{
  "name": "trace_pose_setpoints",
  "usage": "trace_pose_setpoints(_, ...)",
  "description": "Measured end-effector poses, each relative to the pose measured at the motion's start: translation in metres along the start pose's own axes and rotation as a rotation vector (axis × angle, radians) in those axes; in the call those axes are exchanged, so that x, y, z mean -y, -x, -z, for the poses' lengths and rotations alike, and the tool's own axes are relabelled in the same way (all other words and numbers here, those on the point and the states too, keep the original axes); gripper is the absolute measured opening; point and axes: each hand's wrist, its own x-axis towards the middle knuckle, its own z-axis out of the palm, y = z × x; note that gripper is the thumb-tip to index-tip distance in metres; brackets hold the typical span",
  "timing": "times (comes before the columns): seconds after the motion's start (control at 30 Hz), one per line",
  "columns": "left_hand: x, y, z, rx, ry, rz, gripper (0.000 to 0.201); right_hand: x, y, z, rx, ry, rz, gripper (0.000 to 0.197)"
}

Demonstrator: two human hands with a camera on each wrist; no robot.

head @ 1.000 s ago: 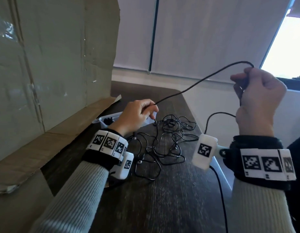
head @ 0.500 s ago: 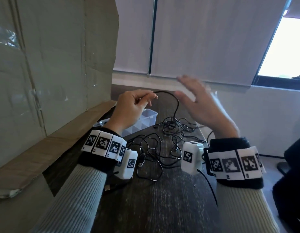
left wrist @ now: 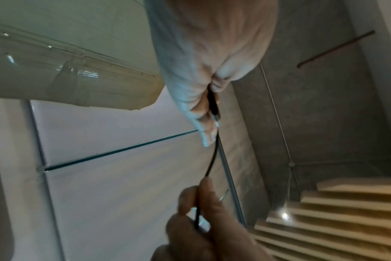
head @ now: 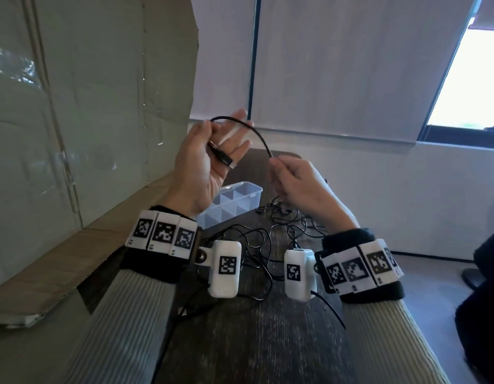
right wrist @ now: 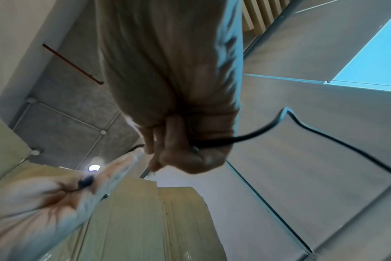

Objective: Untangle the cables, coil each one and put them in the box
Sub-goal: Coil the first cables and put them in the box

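Note:
A black cable point(head: 254, 131) arcs between my two hands above the table. My left hand point(head: 218, 139) is raised with its palm towards me and its fingers spread. Its thumb pins the cable near the USB plug point(head: 223, 157), which lies across the palm. My right hand point(head: 276, 166) pinches the same cable lower down, between thumb and forefinger. From there the cable drops into a tangle of black cables point(head: 282, 225) on the dark table point(head: 268, 342). The left wrist view shows the plug point(left wrist: 213, 104) against my fingers. The right wrist view shows the cable point(right wrist: 252, 134) leaving my curled right hand point(right wrist: 179, 144).
A clear plastic compartment box point(head: 232, 200) stands open on the table behind my left wrist. A large cardboard sheet point(head: 88, 120) leans along the left side. The table's right edge drops off beside my right forearm. A window point(head: 470, 79) is at the far right.
My left hand rose and turned palm-up with the plug end. My right hand, open half a second ago, now pinches the cable. A second ago it held the cable high.

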Motion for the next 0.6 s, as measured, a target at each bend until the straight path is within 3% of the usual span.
trace_pose_setpoints(0.1, -0.007, 0.001, 0.003, 0.004, 0.074, 0.037, 0.036, 0.012, 0.008, 0.000, 0.154, 0.101, 0.045, 0.035)
trace_pose_setpoints(0.33, -0.007, -0.001, 0.004, -0.150, 0.155, 0.016, 0.033, 0.024, 0.018, 0.009, 0.493, 0.158, 0.053, 0.026)
trace_pose_setpoints(0.47, -0.005, -0.004, 0.009, -0.159, -0.120, 0.007, 0.032, 0.029, 0.020, 0.025, 0.432, 0.151, 0.107, 0.031)
trace_pose_setpoints(0.6, 0.004, 0.000, 0.007, -0.016, -0.468, 0.047, 0.034, 0.035, 0.022, 0.033, 0.317, 0.172, 0.206, 0.022)
